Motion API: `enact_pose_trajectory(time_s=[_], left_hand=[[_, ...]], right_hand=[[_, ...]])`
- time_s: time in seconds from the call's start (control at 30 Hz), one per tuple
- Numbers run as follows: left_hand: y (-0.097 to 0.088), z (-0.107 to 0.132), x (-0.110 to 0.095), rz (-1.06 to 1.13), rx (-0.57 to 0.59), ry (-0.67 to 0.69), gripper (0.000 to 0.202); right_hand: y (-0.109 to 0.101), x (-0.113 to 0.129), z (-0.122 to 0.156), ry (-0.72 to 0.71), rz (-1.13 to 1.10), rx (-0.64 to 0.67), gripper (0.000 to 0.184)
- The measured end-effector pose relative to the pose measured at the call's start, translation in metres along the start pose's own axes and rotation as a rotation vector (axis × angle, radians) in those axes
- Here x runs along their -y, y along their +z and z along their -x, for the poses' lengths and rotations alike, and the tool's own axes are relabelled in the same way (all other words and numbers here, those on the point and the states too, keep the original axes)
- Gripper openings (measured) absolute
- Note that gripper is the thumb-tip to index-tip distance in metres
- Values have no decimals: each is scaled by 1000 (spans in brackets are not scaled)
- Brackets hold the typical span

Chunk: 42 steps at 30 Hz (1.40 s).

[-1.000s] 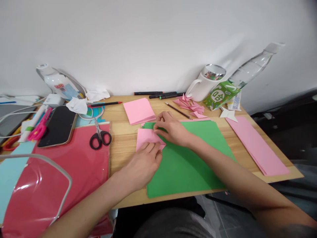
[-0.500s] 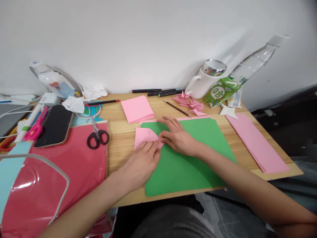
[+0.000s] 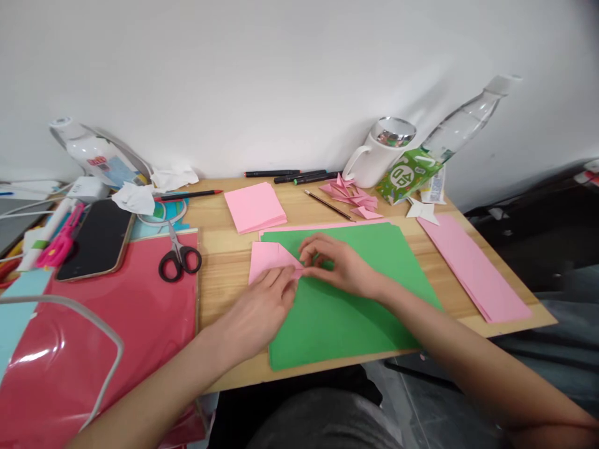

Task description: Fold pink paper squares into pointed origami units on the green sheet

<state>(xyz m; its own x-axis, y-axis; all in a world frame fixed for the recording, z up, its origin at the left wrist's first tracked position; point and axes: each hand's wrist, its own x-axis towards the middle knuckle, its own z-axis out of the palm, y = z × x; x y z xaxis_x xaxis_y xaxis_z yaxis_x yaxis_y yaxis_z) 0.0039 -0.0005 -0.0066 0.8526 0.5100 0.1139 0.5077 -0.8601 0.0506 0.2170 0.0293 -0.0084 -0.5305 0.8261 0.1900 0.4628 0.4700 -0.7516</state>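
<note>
A small pink paper square (image 3: 267,257), partly folded, lies at the left edge of a green sheet (image 3: 346,312) on the wooden desk (image 3: 224,249). My left hand (image 3: 255,312) rests on the paper's near edge with the fingers pressed flat together on it. My right hand (image 3: 339,265) pinches the paper's right corner with curled fingers.
A stack of pink squares (image 3: 254,206) lies behind. Folded pink pieces (image 3: 353,193), a pencil (image 3: 327,205), markers (image 3: 290,176), a white mug (image 3: 377,153), a green packet (image 3: 407,174) and a bottle (image 3: 461,125) stand at the back. Scissors (image 3: 178,255), a phone (image 3: 96,240) and red sheets (image 3: 93,337) lie left; pink strips (image 3: 472,268) right.
My right hand has moved from the paper's far edge to its right corner, and its flat fingers have curled into a pinch. My left hand has stayed on the near edge.
</note>
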Motion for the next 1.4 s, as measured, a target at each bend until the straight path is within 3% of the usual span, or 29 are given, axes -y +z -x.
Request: enact_pose_trajectory(time_s=[0.17,0.3,0.47,0.6,0.73,1.0,1.4], left_hand=[[-5,0,1,53,-11,-29,29],[-2,4,4,-21,-67,17,27],[4,6,-3,-155,-40,-36,26],[2,7,-15,-251,-122,-21,28],[-2,7,-21,-299,-127,-43,27],[2,8,-18,-245,-168,-70,24],[5,8,-16,-215,-177,-59,25]], right_hand=[[3,-8,-17,-6,-69,206,20],[0,-18,-28,-3,-140,280,20],[0,-18,-27,22,-170,261,12],[2,-12,-26,42,-131,228,6],[3,-11,-26,46,-122,222,5],[3,-13,-24,46,-120,233,18],[4,-14,-24,48,-144,210,12]])
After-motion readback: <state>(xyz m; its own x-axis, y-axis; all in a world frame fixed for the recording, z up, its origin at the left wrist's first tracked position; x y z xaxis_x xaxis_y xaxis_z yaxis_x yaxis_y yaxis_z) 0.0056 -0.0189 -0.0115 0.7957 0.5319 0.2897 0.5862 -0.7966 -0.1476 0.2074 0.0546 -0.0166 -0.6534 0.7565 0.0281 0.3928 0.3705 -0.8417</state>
